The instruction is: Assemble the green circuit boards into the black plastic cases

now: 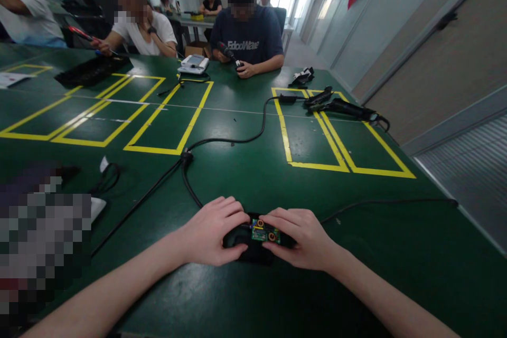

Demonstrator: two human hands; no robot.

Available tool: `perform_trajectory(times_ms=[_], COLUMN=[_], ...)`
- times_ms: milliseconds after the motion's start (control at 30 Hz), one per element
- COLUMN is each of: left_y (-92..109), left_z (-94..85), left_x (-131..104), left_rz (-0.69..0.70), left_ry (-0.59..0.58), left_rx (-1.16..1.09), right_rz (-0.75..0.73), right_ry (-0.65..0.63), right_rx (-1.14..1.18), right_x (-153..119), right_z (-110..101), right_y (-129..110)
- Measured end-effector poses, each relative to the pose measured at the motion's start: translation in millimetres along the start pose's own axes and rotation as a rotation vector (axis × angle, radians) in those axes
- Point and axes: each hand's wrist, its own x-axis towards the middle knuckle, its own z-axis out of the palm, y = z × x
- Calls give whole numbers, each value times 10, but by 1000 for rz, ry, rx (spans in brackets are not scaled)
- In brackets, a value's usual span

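A small green circuit board (259, 233) with copper-coloured coils lies over a black object (253, 257) near the table's front edge. My right hand (303, 237) pinches the board from the right, thumb below and fingers above. On the left side, my left hand (217, 229) curves around the black object, its fingertips close to the board's left edge; its thumb and fingers are bent round the dark part. The shape of the black object is partly hidden by both hands.
A black cable (233, 141) crosses the green table (237, 179) beyond my hands. Black tools (344, 108) lie at the back right, near yellow tape outlines. A black tray (93, 69) sits back left. Several people sit beyond; one holds a tool.
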Motion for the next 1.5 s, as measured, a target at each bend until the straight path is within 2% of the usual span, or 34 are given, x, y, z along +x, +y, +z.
perform_trajectory(times_ms=[300,433,633,733,1033,1500], left_y=[37,-15,-85,-106,-127,-88], left_z=[-25,-40,-24,-2,-1,-41], left_x=[-12,-18,-18,-26,-46,-7], left_rz=[-91,-103,-54,-48,-60,-40], left_ry=[-39,-44,-28,-9,68,62], left_rx=[43,73,48,39,62,-1], right_rz=[-14,23,133,177,132,137], right_ry=[-67,-81,-26,-60,-145,-101], right_rx=[5,-26,14,33,117,90], right_x=[-33,-34,-30,-25,33,30], right_z=[33,58,88,86,75,83], right_y=[-50,-52,6,42,3,17])
